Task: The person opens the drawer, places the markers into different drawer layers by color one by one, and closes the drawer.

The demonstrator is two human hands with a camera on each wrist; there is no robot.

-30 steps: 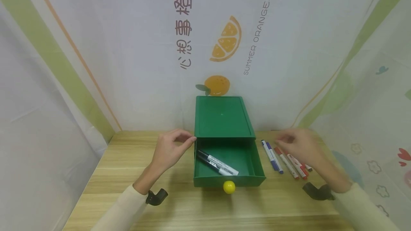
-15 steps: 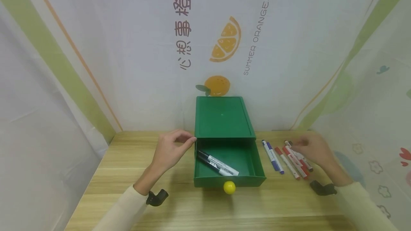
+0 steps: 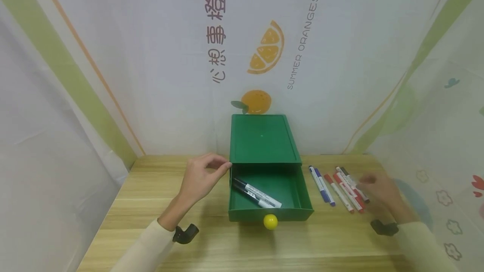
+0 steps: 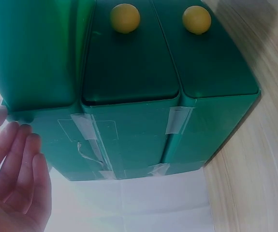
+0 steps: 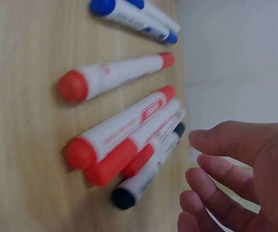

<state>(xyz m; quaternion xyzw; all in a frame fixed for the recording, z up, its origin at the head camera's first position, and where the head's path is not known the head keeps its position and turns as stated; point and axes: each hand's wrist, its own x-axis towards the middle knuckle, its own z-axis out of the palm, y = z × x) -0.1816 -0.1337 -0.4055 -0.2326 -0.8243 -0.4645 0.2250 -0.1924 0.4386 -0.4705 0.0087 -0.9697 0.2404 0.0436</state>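
Note:
My left hand [image 3: 200, 177] pinches the front left top corner of a green drawer cabinet [image 3: 262, 137]; the left wrist view shows thumb and fingertips at that corner. The cabinet's top drawer [image 3: 270, 215] is pulled out, and black markers [image 3: 261, 194] lie slanted inside it. My right hand [image 3: 382, 190] hovers with loosely bent fingers at the right of the loose markers, holding nothing. Nearest to it is a black marker [image 5: 151, 169] beside several red markers [image 5: 124, 128]. Two blue markers [image 3: 321, 186] lie closer to the cabinet.
A yellow knob [image 3: 270, 222] sticks out from the pulled-out drawer. Lower drawers [image 4: 129, 63] with yellow knobs are shut. Everything stands on a wooden table [image 3: 162, 205], with a printed cloth [image 3: 170, 74] hanging behind.
My right hand has moved right and toward me, away from above the red markers, uncovering the black one. The left hand and the drawer stay as they were.

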